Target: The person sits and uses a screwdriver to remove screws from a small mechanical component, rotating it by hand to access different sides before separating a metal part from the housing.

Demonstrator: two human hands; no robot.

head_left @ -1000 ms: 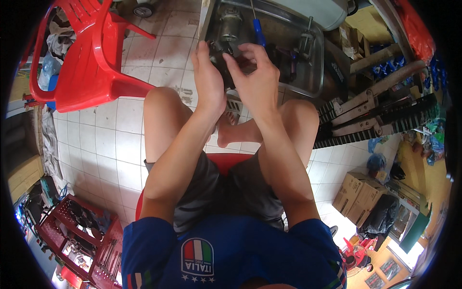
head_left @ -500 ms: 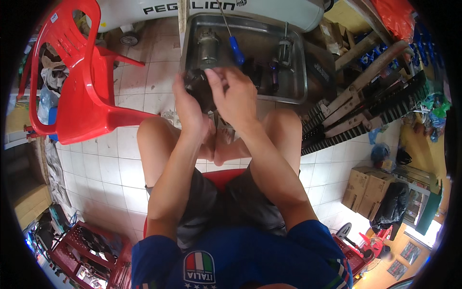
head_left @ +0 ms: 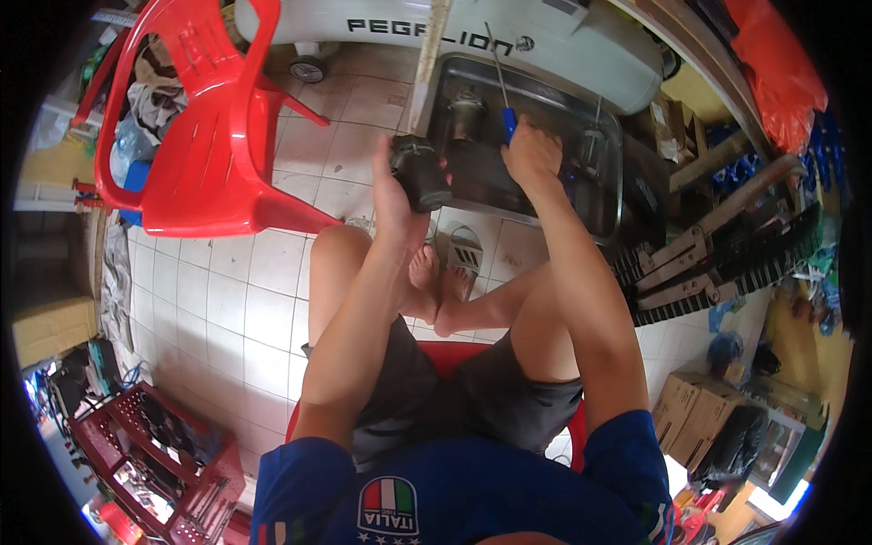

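Note:
My left hand (head_left: 394, 202) holds up a dark, roughly cylindrical mechanical part (head_left: 420, 173) with a ribbed or stepped body, above the floor at the tray's near left. Its fingers are wrapped round the part and partly hidden behind it. Over the metal tray (head_left: 620, 204), my right hand (head_left: 534, 153) is at the handle of a screwdriver (head_left: 510, 123) with a blue grip and long thin shaft. The thumb and fingers close about the grip's near end. A greyish cylindrical part (head_left: 468, 113) stands in the tray's far left, and a metal piece with a rod (head_left: 590, 145) lies at its right.
A red plastic chair (head_left: 204, 136) stands at the left. Beyond the tray lies a large white tank (head_left: 563, 45) with a wheel. Black-toothed bars (head_left: 727, 263) lean at the right. Cardboard boxes (head_left: 695, 413) sit lower right, a dark red perforated rack (head_left: 150, 463) lower left.
My right hand has left the dark part and moved right and forward to the screwdriver. The left hand now holds the part alone. The whole view has shifted.

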